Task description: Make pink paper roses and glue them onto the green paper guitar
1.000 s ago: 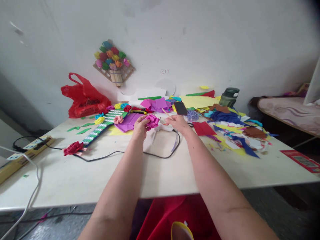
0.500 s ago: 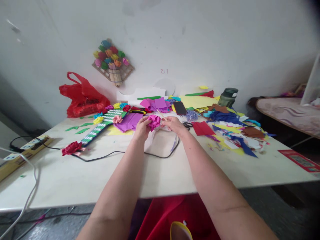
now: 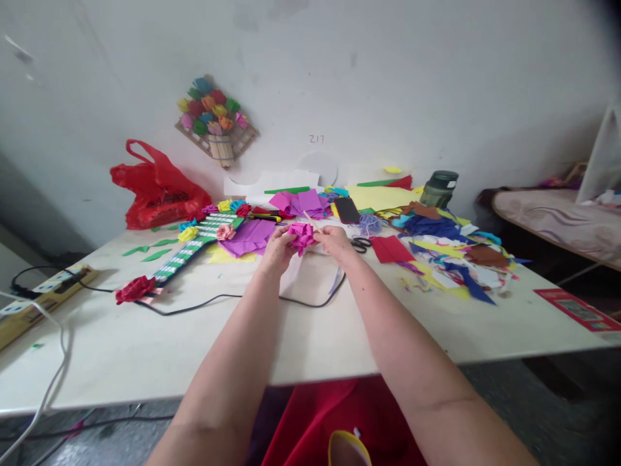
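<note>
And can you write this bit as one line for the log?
left hand: holding magenta paper flower | right hand: holding thin stick | scissors: on table, unheld

The flower between the hands is magenta (image 3: 301,238). The tabletop (image 3: 233,349) is off-white. Green and white stripes cross the long panel (image 3: 194,249); the roses on it are pink, yellow, blue and red. The carrier bag (image 3: 158,188) is red, the bottle (image 3: 439,189) dark green, and the bed cover (image 3: 557,213) pale pink with mauve swirls.

The wall (image 3: 388,84) bears a red "217" (image 3: 317,139), and a red card (image 3: 550,298) shows a QR-style code (image 3: 579,310).
</note>
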`<state>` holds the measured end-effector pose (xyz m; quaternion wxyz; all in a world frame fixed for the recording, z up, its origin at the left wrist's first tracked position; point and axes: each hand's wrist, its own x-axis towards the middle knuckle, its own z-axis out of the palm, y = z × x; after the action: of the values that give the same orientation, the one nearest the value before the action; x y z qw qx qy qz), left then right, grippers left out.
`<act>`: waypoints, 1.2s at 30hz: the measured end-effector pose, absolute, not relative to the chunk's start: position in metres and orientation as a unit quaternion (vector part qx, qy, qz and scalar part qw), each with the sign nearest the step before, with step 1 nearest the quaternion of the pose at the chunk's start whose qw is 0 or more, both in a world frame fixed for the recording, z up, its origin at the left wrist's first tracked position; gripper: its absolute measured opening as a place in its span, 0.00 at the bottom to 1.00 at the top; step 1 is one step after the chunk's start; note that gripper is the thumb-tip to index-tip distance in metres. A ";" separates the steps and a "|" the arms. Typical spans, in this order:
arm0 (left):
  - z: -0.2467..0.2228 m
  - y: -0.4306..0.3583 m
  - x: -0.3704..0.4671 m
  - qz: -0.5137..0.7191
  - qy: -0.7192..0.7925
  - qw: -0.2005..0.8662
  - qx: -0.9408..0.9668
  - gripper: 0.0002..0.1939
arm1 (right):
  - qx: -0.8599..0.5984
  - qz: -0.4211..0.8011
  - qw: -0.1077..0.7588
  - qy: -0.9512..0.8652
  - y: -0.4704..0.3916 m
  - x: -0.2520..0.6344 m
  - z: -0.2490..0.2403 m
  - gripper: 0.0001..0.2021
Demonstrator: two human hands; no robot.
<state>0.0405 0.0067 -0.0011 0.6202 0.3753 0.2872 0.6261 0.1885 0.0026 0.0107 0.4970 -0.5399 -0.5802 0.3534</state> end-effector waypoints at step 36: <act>-0.007 0.009 0.037 0.578 0.287 0.629 0.434 0.14 | -0.540 0.269 0.464 -0.649 -0.001 0.202 0.018 0.13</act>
<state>0.0368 0.0088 -0.0068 0.6290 0.4342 0.2867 0.5776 0.2025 -0.0007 0.0182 0.4637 -0.5400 -0.6486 0.2694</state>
